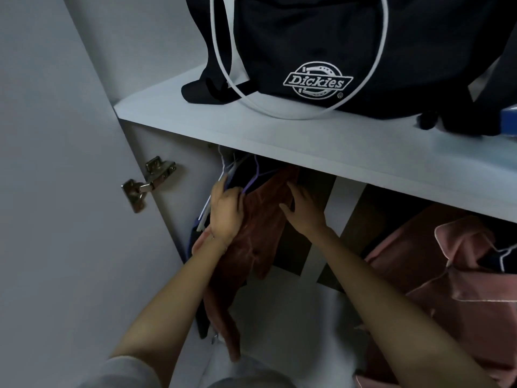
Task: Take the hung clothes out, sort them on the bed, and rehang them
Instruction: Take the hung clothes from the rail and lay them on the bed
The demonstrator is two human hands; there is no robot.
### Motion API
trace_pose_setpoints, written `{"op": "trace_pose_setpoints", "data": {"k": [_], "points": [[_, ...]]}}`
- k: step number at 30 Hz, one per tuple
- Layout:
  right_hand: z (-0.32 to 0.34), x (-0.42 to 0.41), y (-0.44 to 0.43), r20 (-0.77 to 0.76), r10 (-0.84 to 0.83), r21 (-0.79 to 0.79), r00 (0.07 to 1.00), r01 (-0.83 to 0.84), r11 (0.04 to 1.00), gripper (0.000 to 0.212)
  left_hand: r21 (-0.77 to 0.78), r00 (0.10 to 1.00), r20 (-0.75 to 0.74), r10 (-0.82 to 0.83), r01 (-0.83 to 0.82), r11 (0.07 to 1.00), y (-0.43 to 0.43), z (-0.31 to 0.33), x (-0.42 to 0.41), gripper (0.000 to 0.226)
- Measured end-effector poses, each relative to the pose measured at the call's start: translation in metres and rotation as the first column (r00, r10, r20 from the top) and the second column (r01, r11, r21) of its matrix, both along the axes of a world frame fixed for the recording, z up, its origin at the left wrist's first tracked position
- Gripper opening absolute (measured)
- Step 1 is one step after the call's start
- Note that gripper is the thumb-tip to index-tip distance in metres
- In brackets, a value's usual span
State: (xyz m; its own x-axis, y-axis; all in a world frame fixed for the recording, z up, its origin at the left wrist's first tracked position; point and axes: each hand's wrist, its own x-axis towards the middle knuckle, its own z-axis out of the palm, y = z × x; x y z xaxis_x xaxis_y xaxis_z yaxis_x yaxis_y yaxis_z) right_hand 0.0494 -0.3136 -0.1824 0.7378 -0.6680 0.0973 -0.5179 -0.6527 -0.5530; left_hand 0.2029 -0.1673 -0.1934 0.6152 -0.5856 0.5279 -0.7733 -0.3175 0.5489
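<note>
While L hand [226, 211] grip curls round thin hangers [203, 214], R hand [303, 212] lies flat, fingers straight, on rust velvety garment [260, 233].

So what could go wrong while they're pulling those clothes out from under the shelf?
1. The left hand grips several thin hangers bunched together; they may tangle or snag on the way out.
2. The rust-brown garment, steadied only by the flat right hand, might slip off its hanger and drop.
</note>
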Motion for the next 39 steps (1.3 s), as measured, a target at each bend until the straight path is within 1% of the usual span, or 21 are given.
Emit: {"op": "trace_pose_setpoints", "data": {"k": [5,8,10,13,16,19,21,24,26,27,29,33,36,39], "points": [[0.008,-0.008,-0.001,0.085,-0.027,-0.014,0.996,0.028,1.0,0.069,0.006,0.991,0.131,-0.032,0.032,0.999,0.007,0.019,-0.016,0.018],[0.01,-0.019,0.004,0.125,-0.018,-0.09,0.992,0.03,0.995,0.071,0.007,0.983,0.175,-0.062,0.062,0.998,0.013,0.024,-0.031,0.02],[0.01,-0.029,0.008,0.119,-0.017,-0.129,0.993,0.032,0.991,0.073,0.019,0.974,0.2,-0.104,0.102,0.995,0.019,0.022,-0.044,0.025],[0.002,-0.049,0.012,0.065,-0.016,-0.132,0.998,0.025,0.991,0.072,0.055,0.966,0.201,-0.164,0.156,0.986,0.03,0.017,-0.064,0.031],[-0.01,-0.075,0.016,0.066,-0.02,-0.114,0.998,0.027,0.993,0.062,0.113,0.956,0.187,-0.224,0.206,0.972,0.038,0.012,-0.081,0.039],[-0.017,-0.103,0.022,0.122,-0.071,-0.174,0.99,0.092,0.98,0.04,0.154,0.941,0.187,-0.282,0.255,0.955,0.044,0.003,-0.093,0.038],[-0.019,-0.126,0.029,0.145,-0.124,-0.123,0.982,0.142,0.982,0.039,0.177,0.916,0.206,-0.344,0.31,0.934,0.044,-0.001,-0.099,0.036],[-0.024,-0.155,0.05,0.138,-0.225,0.053,0.965,0.219,0.974,0.045,0.227,0.851,0.246,-0.463,0.414,0.882,0.035,-0.009,-0.104,0.034],[-0.029,-0.173,0.065,0.122,-0.307,0.127,0.944,0.292,0.948,0.048,0.254,0.811,0.247,-0.531,0.475,0.843,0.021,-0.017,-0.105,0.029],[-0.032,-0.181,0.072,0.112,-0.349,0.138,0.93,0.333,0.933,0.05,0.267,0.792,0.234,-0.564,0.506,0.82,0.014,-0.021,-0.107,0.026],[-0.037,-0.204,0.083,0.093,-0.457,0.139,0.885,0.443,0.886,0.052,0.283,0.721,0.216,-0.659,0.6,0.749,-0.002,-0.027,-0.117,0.023],[-0.037,-0.241,0.112,0.05,-0.635,0.151,0.771,0.623,0.767,0.05,0.281,0.575,0.196,-0.795,0.743,0.607,-0.019,-0.033,-0.144,0.031],[-0.032,-0.258,0.14,0.015,-0.739,0.146,0.673,0.73,0.668,0.046,0.26,0.505,0.175,-0.845,0.804,0.535,-0.022,-0.041,-0.165,0.031],[-0.032,-0.273,0.175,-0.029,-0.818,0.134,0.574,0.813,0.566,0.048,0.226,0.428,0.143,-0.892,0.864,0.45,-0.014,-0.05,-0.189,0.029]]}}
